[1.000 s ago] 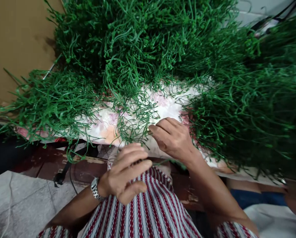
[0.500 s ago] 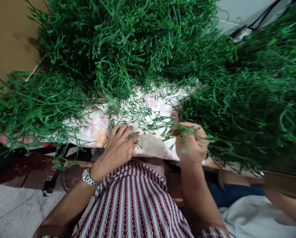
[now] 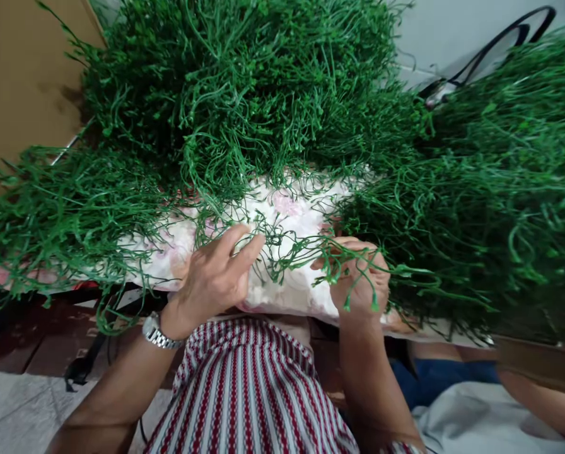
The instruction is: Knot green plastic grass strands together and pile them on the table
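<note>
A thin green plastic sprig (image 3: pixel 292 243) with many wiry branches stretches between my two hands over a flowered cloth (image 3: pixel 287 296). My left hand (image 3: pixel 216 277), with a metal watch at the wrist, has its fingers drawn together on the sprig's left end. My right hand (image 3: pixel 358 280) is closed around the sprig's right end, green strands draped over its knuckles. Big heaps of the same green sprigs (image 3: pixel 244 94) rise behind and on both sides.
A further green heap (image 3: pixel 495 189) fills the right side. A brown wall or board (image 3: pixel 22 82) stands at the left. Dark wooden boards (image 3: pixel 41 340) and grey floor (image 3: pixel 22 410) lie below left. Another person's arm (image 3: pixel 542 403) shows at the bottom right.
My left hand rose from my lap to the cloth and took hold of the sprig. My right hand closed around the sprig's other end and lifted it slightly.
</note>
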{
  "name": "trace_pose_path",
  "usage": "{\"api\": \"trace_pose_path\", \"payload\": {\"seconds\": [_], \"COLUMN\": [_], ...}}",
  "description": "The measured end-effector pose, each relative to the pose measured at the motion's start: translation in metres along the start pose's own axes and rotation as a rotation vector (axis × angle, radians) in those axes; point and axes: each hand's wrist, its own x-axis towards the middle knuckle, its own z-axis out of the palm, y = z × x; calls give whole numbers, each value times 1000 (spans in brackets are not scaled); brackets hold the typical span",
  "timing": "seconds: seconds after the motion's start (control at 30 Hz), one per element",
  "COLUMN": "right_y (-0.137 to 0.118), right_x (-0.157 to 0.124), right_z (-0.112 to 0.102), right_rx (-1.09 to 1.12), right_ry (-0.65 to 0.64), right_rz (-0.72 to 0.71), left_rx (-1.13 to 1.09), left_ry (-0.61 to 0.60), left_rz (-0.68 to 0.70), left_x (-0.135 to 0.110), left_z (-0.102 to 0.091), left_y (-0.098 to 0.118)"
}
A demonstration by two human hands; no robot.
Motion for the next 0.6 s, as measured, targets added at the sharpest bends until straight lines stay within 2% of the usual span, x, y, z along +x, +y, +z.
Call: {"api": "trace_pose_path", "payload": {"seconds": [0.13, 0.23, 0.3, 0.4, 0.47, 0.57, 0.6], "right_y": [-5, -17, -26, -34, -33, -27, -25], "right_x": [-1, -1, -1, -2, -3, -2, -1], "right_z": [-8, -21, -26, -21, -13, -6, -5], "right_rx": [65, 54, 19, 13, -12, -185, -273], "right_ry": [-4, 39, 44, -17, -16, 40, 47], "right_rz": [28, -30, -111, -109, -120, -265, -320], "left_rx": [127, 185, 221, 140, -16, -248, -329], "left_ry": [-295, -338, -315, -260, -156, 69, 108], "left_rz": [-59, -55, -110, -185, -204, -244, -255], "left_x": [15, 19, 17, 13, 10, 7, 7], "left_z": [5, 6, 7, 8, 7, -2, -7], "left_y": [-12, -29, -37, -39, -33, -14, -7]}}
